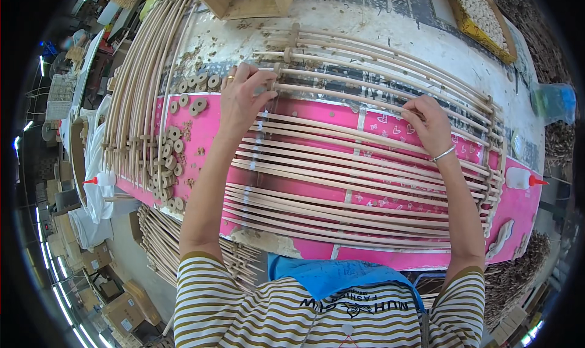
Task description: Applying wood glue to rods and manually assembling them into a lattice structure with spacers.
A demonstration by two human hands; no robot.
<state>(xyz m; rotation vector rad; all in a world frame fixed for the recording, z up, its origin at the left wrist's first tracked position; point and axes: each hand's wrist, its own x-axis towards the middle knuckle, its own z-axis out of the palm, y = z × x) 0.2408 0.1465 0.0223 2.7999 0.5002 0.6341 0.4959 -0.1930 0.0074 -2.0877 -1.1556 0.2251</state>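
Note:
Long pale wooden dowels (pixel 341 159) lie side by side across the table, with small wooden discs on many of their ends. My left hand (pixel 241 98) has thumb and fingers closed round a small wooden disc (pixel 274 85) at the left end of one dowel. Farther right, my right hand (pixel 429 125) pinches a dowel (pixel 347 99) between thumb and fingertips. More dowels (pixel 378 52) with discs lie beyond my hands. Loose round discs with centre holes (pixel 198 106) are scattered left of my left forearm.
A bundle of dowels (pixel 143 74) leans along the table's left side. Red-tipped white bottles stand left (pixel 106 178) and right (pixel 518 178). At the back are an open wooden box (pixel 244 5) and a tray of small pale pieces (pixel 478 13). Pink sheeting (pixel 390 259) covers the near tabletop.

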